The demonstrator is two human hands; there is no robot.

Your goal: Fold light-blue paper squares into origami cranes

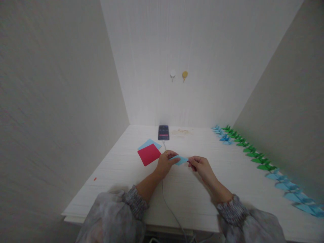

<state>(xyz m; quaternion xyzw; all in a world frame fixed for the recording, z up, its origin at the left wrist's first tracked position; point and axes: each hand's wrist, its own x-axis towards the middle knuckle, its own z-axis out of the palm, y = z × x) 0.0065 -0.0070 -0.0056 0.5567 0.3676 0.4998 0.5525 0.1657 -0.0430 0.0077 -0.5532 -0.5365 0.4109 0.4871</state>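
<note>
A folded piece of light blue origami paper (181, 160) is held between my two hands, above the middle of the white table. My left hand (165, 162) grips its left end, thumb on top and fingers behind. At its right tip, my right hand (199, 164) pinches the point between thumb and fingers. Just left of my left hand lies a red paper square (149, 155), partly covering a light blue sheet (150, 143).
A phone (163, 132) lies at the back, its white cable (168, 206) running under my left arm to the front edge. Folded green paper cranes (250, 151) and blue ones (288, 185) line the right side. Walls enclose three sides; two hooks (185, 74) hang behind.
</note>
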